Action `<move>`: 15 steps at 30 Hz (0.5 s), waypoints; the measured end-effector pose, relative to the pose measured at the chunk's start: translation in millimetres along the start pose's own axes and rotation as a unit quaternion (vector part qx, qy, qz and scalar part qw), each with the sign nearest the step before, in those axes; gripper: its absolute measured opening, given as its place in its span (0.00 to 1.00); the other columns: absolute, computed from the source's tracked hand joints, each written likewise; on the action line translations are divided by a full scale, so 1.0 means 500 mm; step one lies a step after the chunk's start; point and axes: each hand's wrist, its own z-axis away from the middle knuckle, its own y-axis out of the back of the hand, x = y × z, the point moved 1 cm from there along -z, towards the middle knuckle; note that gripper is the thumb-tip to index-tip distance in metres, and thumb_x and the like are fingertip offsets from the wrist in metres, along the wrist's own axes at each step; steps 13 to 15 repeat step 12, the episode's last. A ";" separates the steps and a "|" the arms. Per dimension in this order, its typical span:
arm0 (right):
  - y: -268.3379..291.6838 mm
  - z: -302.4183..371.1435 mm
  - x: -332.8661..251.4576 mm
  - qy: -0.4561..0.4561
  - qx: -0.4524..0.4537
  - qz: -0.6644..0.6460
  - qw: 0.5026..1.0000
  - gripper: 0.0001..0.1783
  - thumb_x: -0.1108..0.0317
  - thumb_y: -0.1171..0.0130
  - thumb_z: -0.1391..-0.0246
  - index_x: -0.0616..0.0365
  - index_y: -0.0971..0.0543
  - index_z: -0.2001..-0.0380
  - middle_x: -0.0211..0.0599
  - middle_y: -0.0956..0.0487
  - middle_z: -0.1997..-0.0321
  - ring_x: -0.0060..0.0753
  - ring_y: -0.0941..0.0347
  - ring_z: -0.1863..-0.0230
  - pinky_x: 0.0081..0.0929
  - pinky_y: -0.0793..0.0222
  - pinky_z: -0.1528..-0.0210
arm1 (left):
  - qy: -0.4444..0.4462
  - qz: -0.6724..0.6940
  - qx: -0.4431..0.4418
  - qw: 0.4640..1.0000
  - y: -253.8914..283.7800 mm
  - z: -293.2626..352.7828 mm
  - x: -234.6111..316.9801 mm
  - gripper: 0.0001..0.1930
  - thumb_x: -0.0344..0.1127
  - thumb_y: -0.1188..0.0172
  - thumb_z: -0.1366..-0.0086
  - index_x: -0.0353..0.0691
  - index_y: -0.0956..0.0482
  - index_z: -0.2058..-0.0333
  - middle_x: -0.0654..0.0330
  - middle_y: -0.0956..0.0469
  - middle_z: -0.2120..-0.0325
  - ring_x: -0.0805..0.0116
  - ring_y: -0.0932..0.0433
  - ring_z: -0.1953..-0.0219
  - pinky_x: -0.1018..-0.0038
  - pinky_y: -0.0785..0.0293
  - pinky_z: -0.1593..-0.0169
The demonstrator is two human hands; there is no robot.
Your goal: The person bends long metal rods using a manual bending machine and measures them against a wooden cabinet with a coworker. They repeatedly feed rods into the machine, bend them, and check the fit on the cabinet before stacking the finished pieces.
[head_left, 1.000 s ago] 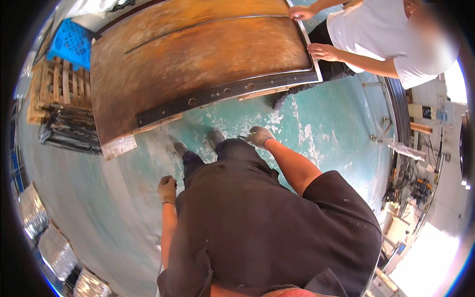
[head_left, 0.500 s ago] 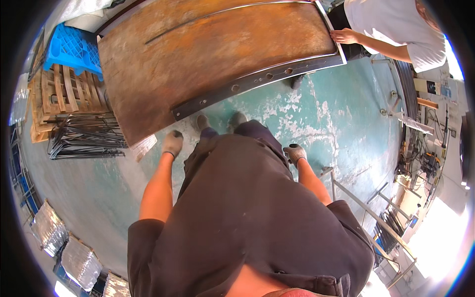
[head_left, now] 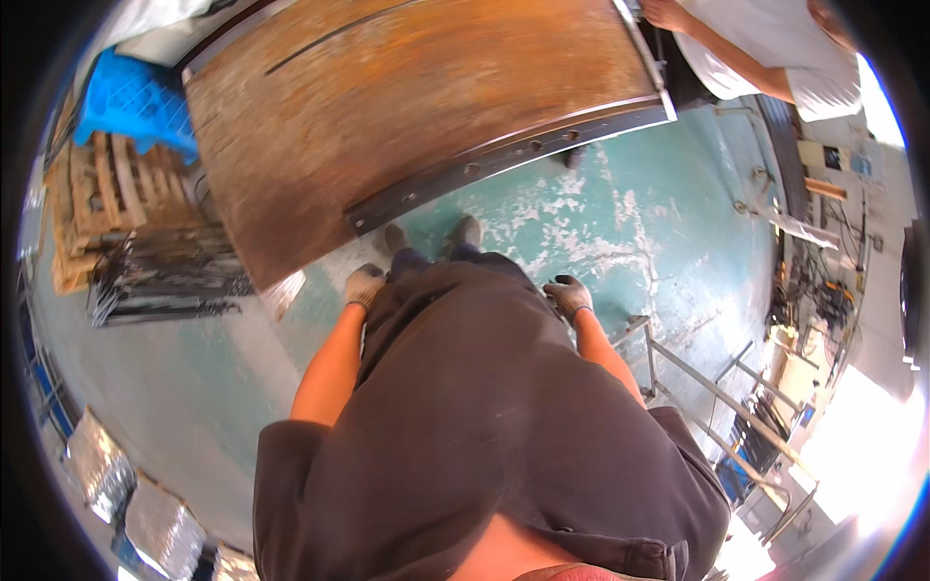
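Note:
My left hand [head_left: 364,285], in a pale work glove with dark fingertips, hangs beside my left thigh. Its fingers are blurred and partly turned away. On the other side, my right hand [head_left: 570,295] wears a matching glove, its loosely bent fingers apart and nothing seen in them. Ahead of both stands a large worktable [head_left: 387,107] with a worn, rust-brown top; neither hand touches it. A dark metal bar [head_left: 472,168] with several round holes lies along its near right edge. A long thin strip [head_left: 334,39] rests farther back on the top.
A person in a white shirt [head_left: 746,58] is at the table's right end. Left stand a blue plastic pallet [head_left: 136,102], wooden pallets [head_left: 102,189] and a heap of dark metal frames [head_left: 160,276]. A metal tube rack [head_left: 712,387] is close on my right.
My left hand has swung in toward my thigh, and my right hand has turned slightly. The other person's hand has moved farther back from the table's metal-edged right end.

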 end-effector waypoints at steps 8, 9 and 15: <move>0.018 -0.009 -0.010 -0.010 0.015 0.000 1.000 0.38 0.59 0.29 0.51 0.64 0.22 0.37 0.39 0.14 0.68 0.29 0.18 0.72 0.30 0.22 0.72 | 0.033 0.067 0.023 0.997 0.059 -0.002 0.030 0.16 0.41 0.40 0.33 0.37 0.13 0.54 0.43 0.13 0.55 0.46 0.15 0.48 0.60 0.21 0.44; 0.017 -0.006 -0.016 -0.010 0.014 0.013 1.000 0.38 0.59 0.29 0.51 0.64 0.22 0.37 0.39 0.14 0.68 0.29 0.18 0.72 0.30 0.22 0.72 | 0.042 0.055 0.016 0.997 0.061 -0.006 0.028 0.16 0.41 0.40 0.33 0.37 0.13 0.54 0.43 0.13 0.55 0.46 0.15 0.48 0.60 0.22 0.43; 0.020 0.037 -0.071 0.000 0.014 0.062 0.998 0.38 0.58 0.31 0.49 0.62 0.23 0.35 0.40 0.12 0.67 0.32 0.17 0.72 0.30 0.20 0.70 | 0.058 0.034 0.005 0.998 0.077 -0.016 0.045 0.17 0.41 0.39 0.33 0.37 0.12 0.54 0.43 0.13 0.54 0.46 0.15 0.47 0.60 0.22 0.43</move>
